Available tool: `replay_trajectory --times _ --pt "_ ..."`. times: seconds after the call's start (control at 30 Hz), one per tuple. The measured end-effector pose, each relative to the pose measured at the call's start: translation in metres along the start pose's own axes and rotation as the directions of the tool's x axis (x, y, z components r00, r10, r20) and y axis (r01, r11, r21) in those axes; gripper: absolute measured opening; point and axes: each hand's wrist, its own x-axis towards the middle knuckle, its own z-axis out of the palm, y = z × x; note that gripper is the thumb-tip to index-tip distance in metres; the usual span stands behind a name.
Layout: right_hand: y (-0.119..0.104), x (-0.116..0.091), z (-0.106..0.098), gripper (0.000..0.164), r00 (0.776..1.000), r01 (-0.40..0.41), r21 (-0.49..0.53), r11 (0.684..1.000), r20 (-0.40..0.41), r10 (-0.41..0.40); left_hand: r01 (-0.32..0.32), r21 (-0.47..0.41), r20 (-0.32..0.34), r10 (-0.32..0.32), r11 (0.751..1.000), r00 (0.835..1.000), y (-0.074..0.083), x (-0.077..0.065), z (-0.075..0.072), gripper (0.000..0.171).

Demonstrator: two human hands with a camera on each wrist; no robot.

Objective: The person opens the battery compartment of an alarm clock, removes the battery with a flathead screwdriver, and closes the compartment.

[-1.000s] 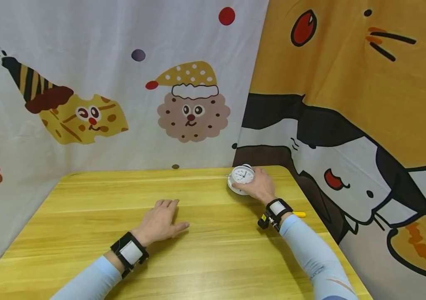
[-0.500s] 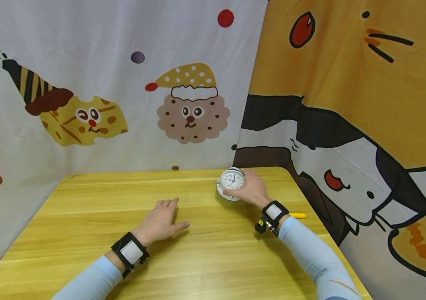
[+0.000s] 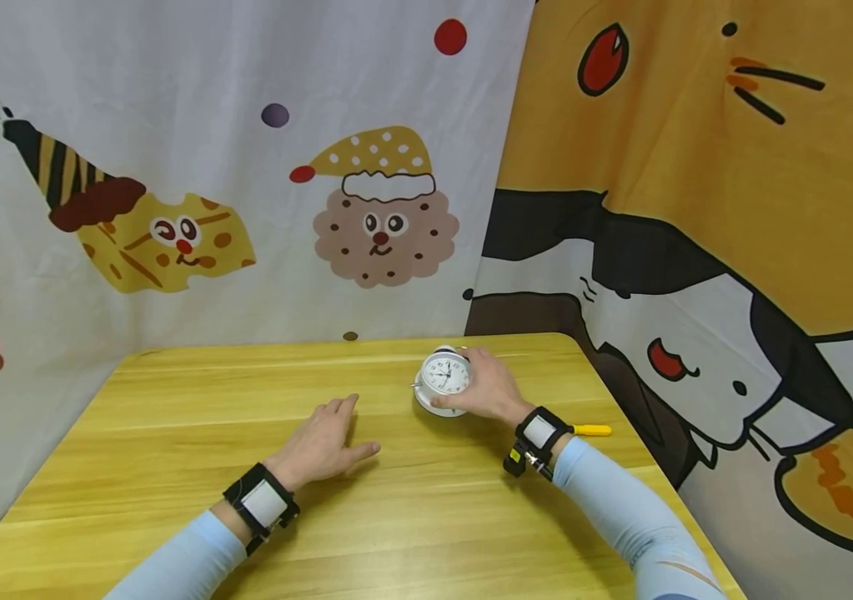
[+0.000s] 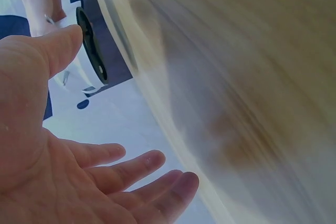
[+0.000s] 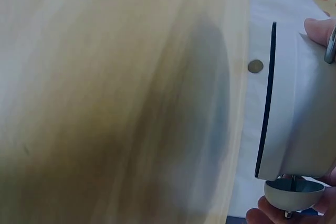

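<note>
A white alarm clock (image 3: 444, 374) with a round dial is held by my right hand (image 3: 491, 388), thumb across its front and fingers behind. In the right wrist view, a gap shows between the clock's flat base (image 5: 266, 103) and the table, and a bell (image 5: 294, 195) lies against my fingers. The left wrist view shows the dark underside (image 4: 93, 48) of the clock, partly covered by my left thumb. My left hand (image 3: 321, 443) holds nothing; its fingers are extended and spread, palm down, low over the wooden table (image 3: 171, 433), to the left of the clock.
A yellow stick-like thing (image 3: 593, 430) lies near the table's right edge, partly hidden behind my right wrist. Cartoon-printed curtains (image 3: 208, 83) hang along the back and right sides of the table.
My right hand has brought the clock left and toward me, away from the back right corner. More of the yellow thing shows. My left hand has stayed in place.
</note>
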Motion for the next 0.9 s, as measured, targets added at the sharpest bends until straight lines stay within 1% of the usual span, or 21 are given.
replay_trajectory --times 0.13,0.3,0.43,0.6,0.73,0.9 --pt "-0.006 -0.002 0.006 0.117 0.998 0.054 0.011 0.998 0.012 -0.054 0.009 -0.007 0.008 -0.009 1.000 1.000 -0.001 0.000 0.000 0.103" --pt "-0.016 -0.006 0.012 0.115 0.995 0.093 0.044 0.995 0.042 -0.095 0.012 -0.017 0.022 -0.012 1.000 1.000 -0.002 0.000 -0.001 0.104" --pt "-0.024 -0.009 0.018 0.114 0.989 0.128 0.050 0.991 0.066 -0.131 0.013 -0.020 0.035 -0.012 1.000 0.999 -0.002 0.000 0.000 0.105" --pt "-0.032 -0.011 0.023 0.115 0.981 0.168 0.066 0.984 0.087 -0.173 0.013 -0.018 0.032 -0.013 1.000 0.999 -0.003 0.001 -0.001 0.103" --pt "-0.036 -0.012 0.026 0.117 0.971 0.200 0.074 0.977 0.117 -0.207 0.007 -0.020 0.029 -0.006 1.000 1.000 -0.002 0.001 -0.001 0.102" --pt "-0.040 -0.013 0.029 0.119 0.953 0.261 0.078 0.962 0.136 -0.270 -0.007 -0.018 0.031 0.008 1.000 1.000 0.000 0.002 -0.001 0.102"
